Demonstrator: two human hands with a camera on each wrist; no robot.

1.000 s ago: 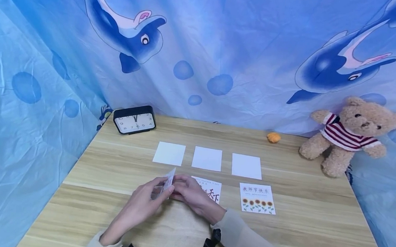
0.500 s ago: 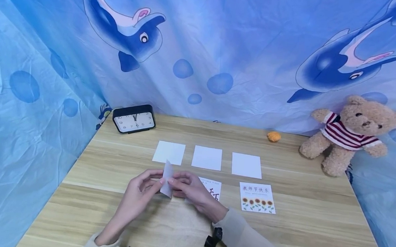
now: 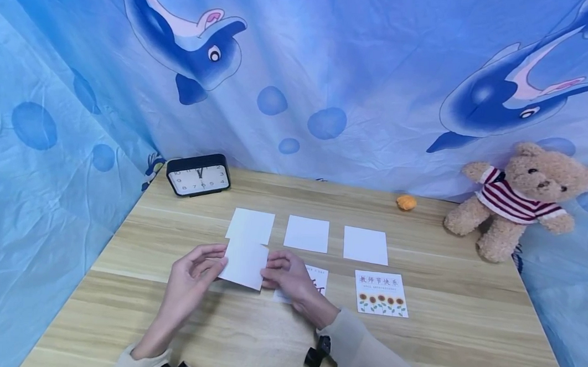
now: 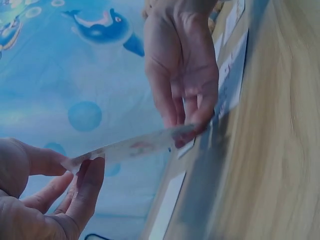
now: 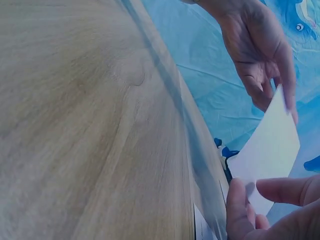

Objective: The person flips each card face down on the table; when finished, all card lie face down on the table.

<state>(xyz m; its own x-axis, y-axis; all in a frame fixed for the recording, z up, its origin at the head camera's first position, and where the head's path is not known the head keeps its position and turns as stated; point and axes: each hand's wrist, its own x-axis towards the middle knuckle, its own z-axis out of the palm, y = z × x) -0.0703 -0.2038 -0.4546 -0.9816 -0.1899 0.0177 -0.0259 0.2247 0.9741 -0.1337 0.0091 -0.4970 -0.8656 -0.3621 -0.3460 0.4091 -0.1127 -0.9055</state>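
Observation:
A square white card is held up between both hands above the table, its blank side toward the head camera. My left hand pinches its left edge between thumb and fingers. At the right edge my right hand pinches it the same way. The left wrist view shows the card nearly edge-on, with faint reddish print on its far face. Under the right hand lies a card with red lettering, partly hidden. A sunflower card lies face up to the right of it.
Three blank white cards, left, middle and right, form a row farther back on the wooden table. Behind them stand a black clock, a small orange object and a teddy bear.
The card between the hands has turned from nearly edge-on, with its printed side partly showing, to its blank side facing the head camera. The left hand has moved slightly left.

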